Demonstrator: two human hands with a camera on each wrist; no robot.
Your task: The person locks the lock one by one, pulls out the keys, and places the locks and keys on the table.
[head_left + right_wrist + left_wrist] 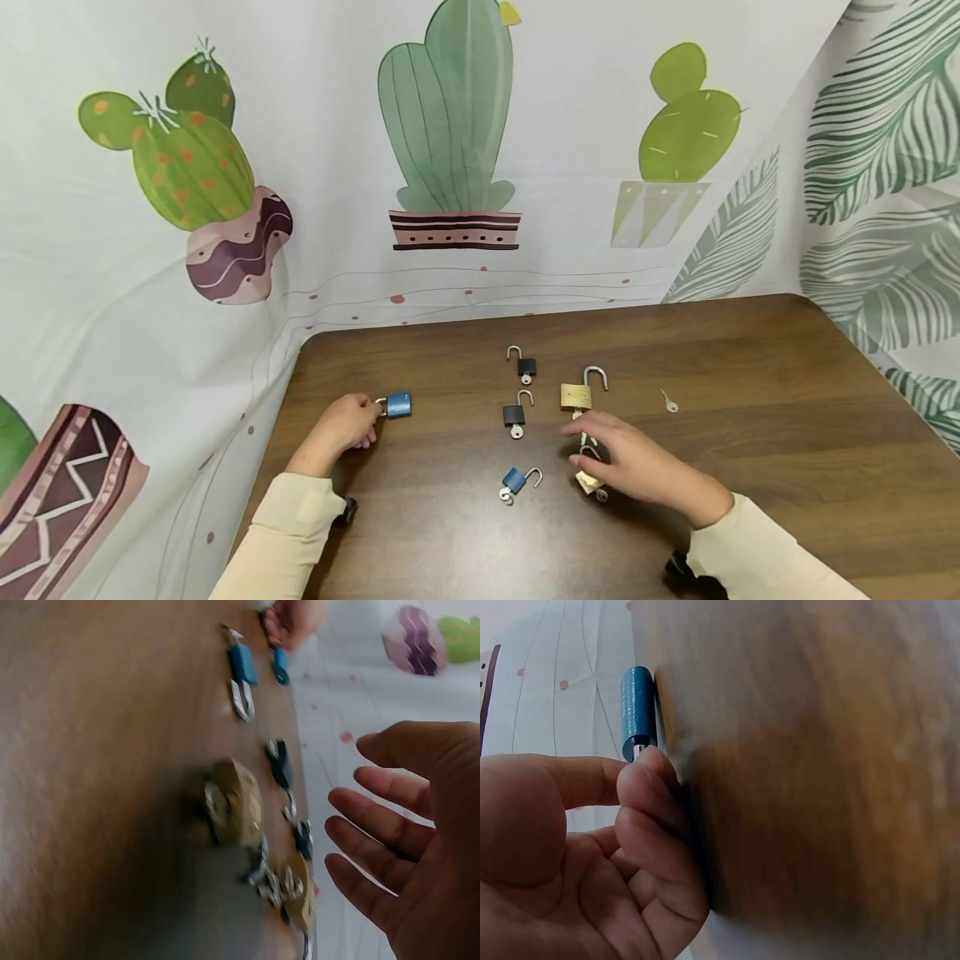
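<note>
At the table's left side, my left hand (pixel 348 423) pinches the shackle of a blue padlock (pixel 399 405) between thumb and fingers. The left wrist view shows the blue padlock's body (pixel 638 709) edge-on beyond the fingertips. My right hand (pixel 630 458) hovers with spread, relaxed fingers over a small brass padlock (pixel 589 482), partly covering it. Just beyond the fingertips lies a larger brass padlock (pixel 576 396), its shackle swung out and keys at its base. In the right wrist view, the right hand (pixel 405 832) holds nothing.
Between the hands lie an upper black padlock (pixel 527 367), a lower black padlock (pixel 513 415) and a second blue padlock (pixel 514 480), all unlocked with keys in them. A loose key (pixel 670 403) rests at the right on the brown table (pixel 787 400). A cactus-print cloth (pixel 330 167) hangs behind.
</note>
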